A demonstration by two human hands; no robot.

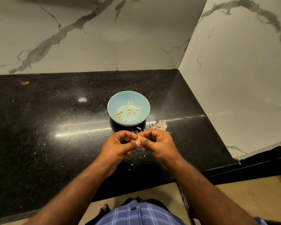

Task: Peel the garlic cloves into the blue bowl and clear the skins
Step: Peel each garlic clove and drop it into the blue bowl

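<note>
Both our hands meet above the surface's near edge, left hand (120, 142) and right hand (159, 143) pinching one garlic clove (139, 138) between fingertips, mid-peel. Peeled cloves (127, 111) lie in the blue bowl (113, 101) just beyond; skins (158, 125) sit beside it. Next, we judge, strip the skin.

The counter (55, 127) looks like polished black stone, speckled and glossy, with streaks of light reflected on it. The walls (88, 46) are smooth white marble-look slabs with grey veins and a soft sheen. The blue bowl (113, 103) seems glazed ceramic or plastic, smooth with a faint shine. The garlic skins (159, 125) are thin, papery and dull. The checked shirt (136, 215) is woven cloth.
</note>
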